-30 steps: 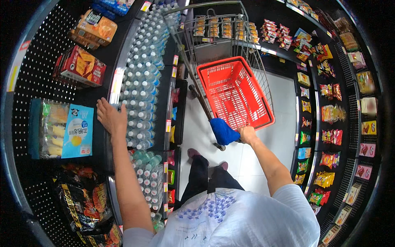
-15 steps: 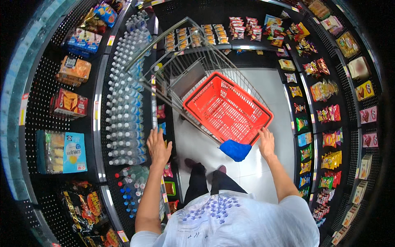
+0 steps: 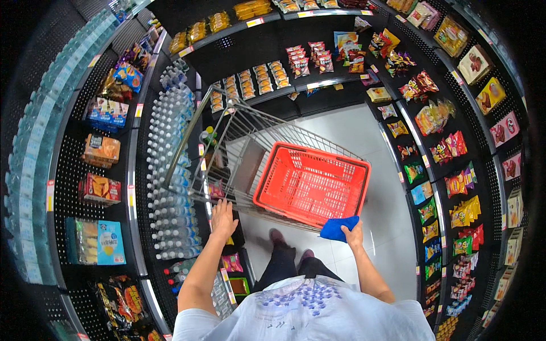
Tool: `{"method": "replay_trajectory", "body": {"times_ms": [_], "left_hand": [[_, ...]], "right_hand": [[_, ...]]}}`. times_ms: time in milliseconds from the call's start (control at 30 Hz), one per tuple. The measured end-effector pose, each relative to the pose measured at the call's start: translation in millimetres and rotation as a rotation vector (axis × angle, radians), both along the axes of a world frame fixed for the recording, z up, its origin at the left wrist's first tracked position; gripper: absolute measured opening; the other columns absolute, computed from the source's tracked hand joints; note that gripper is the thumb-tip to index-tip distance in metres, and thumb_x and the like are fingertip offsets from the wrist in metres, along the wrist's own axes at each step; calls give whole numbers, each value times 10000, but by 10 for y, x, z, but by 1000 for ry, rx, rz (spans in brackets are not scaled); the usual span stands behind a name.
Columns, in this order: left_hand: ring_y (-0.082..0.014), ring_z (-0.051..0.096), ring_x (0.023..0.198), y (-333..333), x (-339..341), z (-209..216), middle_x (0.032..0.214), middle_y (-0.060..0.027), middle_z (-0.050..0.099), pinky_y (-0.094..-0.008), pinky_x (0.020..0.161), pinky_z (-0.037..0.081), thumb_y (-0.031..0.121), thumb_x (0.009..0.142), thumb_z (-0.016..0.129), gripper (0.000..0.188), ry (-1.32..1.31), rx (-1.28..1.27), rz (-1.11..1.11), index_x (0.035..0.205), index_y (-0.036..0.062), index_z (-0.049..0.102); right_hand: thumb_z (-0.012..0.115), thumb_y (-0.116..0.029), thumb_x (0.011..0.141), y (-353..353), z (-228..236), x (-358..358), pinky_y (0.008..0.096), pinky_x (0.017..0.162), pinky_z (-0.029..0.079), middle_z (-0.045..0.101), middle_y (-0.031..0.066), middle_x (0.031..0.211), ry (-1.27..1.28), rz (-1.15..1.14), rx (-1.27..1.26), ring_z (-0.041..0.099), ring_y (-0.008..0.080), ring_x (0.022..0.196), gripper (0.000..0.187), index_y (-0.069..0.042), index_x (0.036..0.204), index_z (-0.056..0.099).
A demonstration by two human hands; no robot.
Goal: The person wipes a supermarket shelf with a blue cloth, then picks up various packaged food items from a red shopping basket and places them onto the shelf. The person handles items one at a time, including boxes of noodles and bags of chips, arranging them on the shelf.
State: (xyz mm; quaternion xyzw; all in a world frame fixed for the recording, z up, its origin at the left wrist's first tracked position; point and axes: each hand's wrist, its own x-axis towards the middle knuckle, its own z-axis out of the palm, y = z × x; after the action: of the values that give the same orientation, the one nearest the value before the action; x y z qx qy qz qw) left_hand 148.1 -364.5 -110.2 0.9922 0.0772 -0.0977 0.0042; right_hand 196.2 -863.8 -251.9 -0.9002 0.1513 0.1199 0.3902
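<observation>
Plainly enough, the two hands are apart and doing different things. The right hand (image 3: pixel 354 234) is closed on a blue cloth (image 3: pixel 335 229), which sits at the near right corner of a red shopping basket (image 3: pixel 318 190); whether the fingers also grip something under that cloth cannot be told. The left hand (image 3: pixel 224 220) is palm down with its fingers spread, just beside the near left part of a wire shopping cart (image 3: pixel 248 165). Whether its fingertips touch the wire is unclear.

The basket lies level, its open top facing up, set within the cart toward the right. Its slotted floor and walls show from above. The cart stands at a slant in the aisle, and its left end reaches over rows of water bottles (image 3: pixel 170 165) standing on the left shelf, white caps up.

Farther left, a higher shelf carries a red box (image 3: pixel 99 188) and, nearer, a light blue package (image 3: pixel 108 242) beside a see-through tray of pale pieces. Black snack bags (image 3: pixel 122 301) lie nearer still. On the far shelf, round wrapped cakes (image 3: pixel 263 78) stand in columns. The right shelves hold many small bags, among them a group of yellow snack bags (image 3: pixel 466 212). Pale floor tiles (image 3: pixel 364 273) show between the shelves, with dark shoes (image 3: pixel 277 237) near the cart and a white shirt (image 3: pixel 307 307) nearest of all.
</observation>
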Motion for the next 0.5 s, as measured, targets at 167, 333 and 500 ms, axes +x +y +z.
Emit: {"method": "replay_trajectory", "body": {"times_ms": [167,333,500], "left_hand": [[-375,338,1431,117,54,-341,1476,-188,443,-486,1201,237,328,758,803,806,139,152,-248,1415,5,467],[-299,602,1084,132,-14,-908,991,-113,693,-468,1029,389,227,874,613,230,241,110,-285,1053,91,662],[-341,652,1071,-25,-13,-1218,1086,-139,713,-504,946,457,237,921,534,290,488,-38,-131,1109,113,717]], "right_hand": [[719,-222,874,-391,57,157,464,1006,478,617,292,1250,13,-48,-5,603,445,1170,698,29,1430,380],[689,-167,892,-635,38,306,487,985,483,637,292,1220,93,-105,-127,606,459,1158,637,-3,1427,384],[690,-114,895,-794,110,502,498,937,506,663,310,1117,102,-74,-197,636,474,1097,524,-11,1335,425]]}}
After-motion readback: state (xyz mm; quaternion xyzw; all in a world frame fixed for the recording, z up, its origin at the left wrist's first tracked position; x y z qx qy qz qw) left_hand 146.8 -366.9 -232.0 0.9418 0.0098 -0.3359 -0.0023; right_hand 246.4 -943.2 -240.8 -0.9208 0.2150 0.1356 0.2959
